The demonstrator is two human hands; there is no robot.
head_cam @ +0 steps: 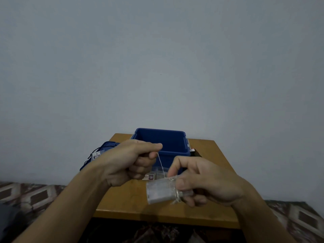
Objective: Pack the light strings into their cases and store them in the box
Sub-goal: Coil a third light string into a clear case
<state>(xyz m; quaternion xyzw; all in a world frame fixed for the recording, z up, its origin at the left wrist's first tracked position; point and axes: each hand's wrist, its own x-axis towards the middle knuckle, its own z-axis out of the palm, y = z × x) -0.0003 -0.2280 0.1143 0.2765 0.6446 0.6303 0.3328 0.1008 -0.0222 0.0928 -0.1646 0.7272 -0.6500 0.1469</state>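
While the left hand [128, 160] pinches a thin pale light string [161, 163] between thumb and curled forefinger, the right hand [206, 183] grips a small silvery pack [160, 192] by its right end, thumb on top and fingers curled beneath. Turns of the string are wound round the pack there. The string runs taut between the hands, above the wooden table [126, 199]. Behind them an open blue box [157, 131] stands at the table's far edge, near the wall. A blue lid [107, 145] overhangs the far left corner, carrying a labelled packet [96, 155]. Clear packets [149, 177] lie just before the box. Bare wood runs from under the hands to the near edge.
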